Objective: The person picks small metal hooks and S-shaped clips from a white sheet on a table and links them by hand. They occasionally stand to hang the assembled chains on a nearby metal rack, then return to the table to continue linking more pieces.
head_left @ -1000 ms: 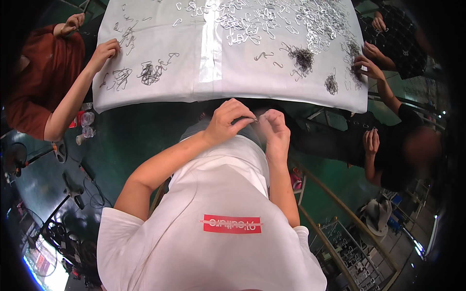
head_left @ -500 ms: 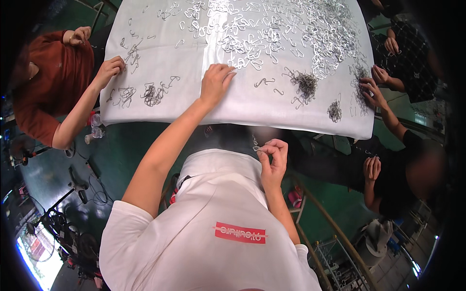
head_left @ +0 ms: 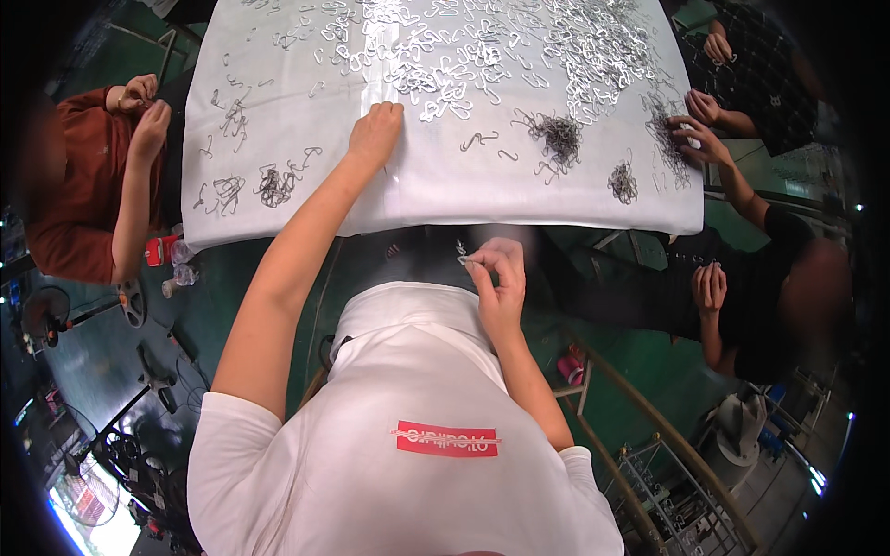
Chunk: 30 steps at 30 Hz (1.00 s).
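Left hand shifted, held hooks (pointing tableward)

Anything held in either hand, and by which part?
Right hand: small metal pieces, pinched at the end nearest the wearer's body. Left hand: cannot be told.

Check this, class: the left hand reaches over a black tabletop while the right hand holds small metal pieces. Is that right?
No: the tabletop is white, not black, as the head view shows. The left hand does reach over it, and the right hand does hold small metal pieces.
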Available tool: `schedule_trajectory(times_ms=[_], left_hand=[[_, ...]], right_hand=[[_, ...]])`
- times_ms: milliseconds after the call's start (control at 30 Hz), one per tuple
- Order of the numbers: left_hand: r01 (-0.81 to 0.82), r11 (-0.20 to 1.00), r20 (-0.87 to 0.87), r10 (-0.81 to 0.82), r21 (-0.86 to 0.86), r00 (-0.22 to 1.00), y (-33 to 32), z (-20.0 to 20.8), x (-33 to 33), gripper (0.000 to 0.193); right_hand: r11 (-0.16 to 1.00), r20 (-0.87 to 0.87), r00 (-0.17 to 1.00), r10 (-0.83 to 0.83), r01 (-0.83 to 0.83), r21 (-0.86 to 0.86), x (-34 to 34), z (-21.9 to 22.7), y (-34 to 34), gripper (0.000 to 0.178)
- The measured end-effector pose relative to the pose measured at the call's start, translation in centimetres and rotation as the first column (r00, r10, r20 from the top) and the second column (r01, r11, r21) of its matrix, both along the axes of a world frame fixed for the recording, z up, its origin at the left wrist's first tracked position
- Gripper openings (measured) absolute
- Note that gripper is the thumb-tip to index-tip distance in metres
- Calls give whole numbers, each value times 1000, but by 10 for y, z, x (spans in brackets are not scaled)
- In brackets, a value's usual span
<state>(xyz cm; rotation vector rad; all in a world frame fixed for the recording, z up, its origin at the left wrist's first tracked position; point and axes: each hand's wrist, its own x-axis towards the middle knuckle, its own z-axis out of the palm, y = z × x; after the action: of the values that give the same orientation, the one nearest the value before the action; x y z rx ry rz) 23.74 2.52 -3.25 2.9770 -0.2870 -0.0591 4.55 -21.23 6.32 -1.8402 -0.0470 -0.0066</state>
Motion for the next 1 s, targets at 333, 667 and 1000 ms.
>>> schedule_trajectory(times_ms=[333,667,1000], left_hand=[[-220,806,-58,226,-550,972,4,53,-83,14],[-167,352,-213,-97,-921,972,-50,116,-179,19],[-122,519,-206,-108,-846,972,-64,132,-180,12]], right_hand=[[998,80,995,-57,54,34,-11,-17,13,3],[995,121,988,-101,101,1,-14,-16,17,6],[989,217,968,-123,138,-57,-14,-9,15,9]])
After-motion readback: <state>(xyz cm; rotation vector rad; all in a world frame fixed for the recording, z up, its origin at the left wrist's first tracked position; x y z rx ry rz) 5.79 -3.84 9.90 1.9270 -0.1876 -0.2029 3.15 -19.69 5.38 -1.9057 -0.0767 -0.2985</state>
